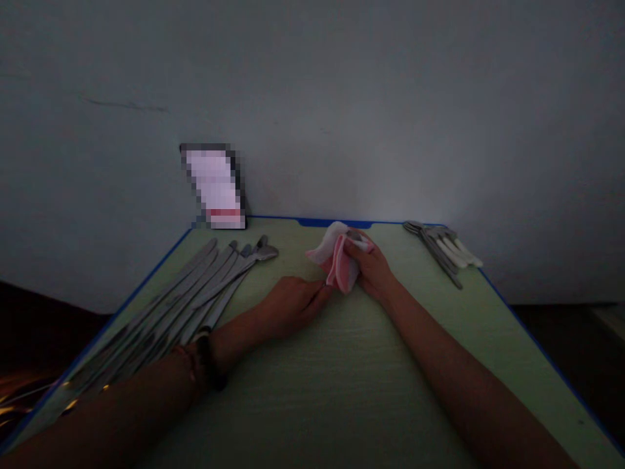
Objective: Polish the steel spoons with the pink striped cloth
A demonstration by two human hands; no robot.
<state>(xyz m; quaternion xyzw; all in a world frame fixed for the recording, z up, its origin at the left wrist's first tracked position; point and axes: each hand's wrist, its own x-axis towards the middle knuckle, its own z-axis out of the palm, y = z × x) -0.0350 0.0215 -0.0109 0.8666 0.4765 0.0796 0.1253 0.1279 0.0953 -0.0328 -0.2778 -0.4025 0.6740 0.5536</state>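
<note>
My right hand [371, 268] is shut on a crumpled pink and white cloth [338, 257], and a small piece of metal shows in the folds near my thumb. My left hand [291, 306] lies on the pale green table [351, 391], its fingertips reaching the cloth's lower edge. I cannot tell whether those fingers grip the cloth. To the left of my left hand lies a large bunch of long metal spoons [195, 293], their bowls pointing to the far end. A dark band circles my left wrist.
A smaller bunch of white-handled cutlery [442, 251] lies at the far right of the table. A pixelated standing card [215, 185] rests against the wall beyond the far left corner. Blue trim edges the table, and a pale wall stands behind it.
</note>
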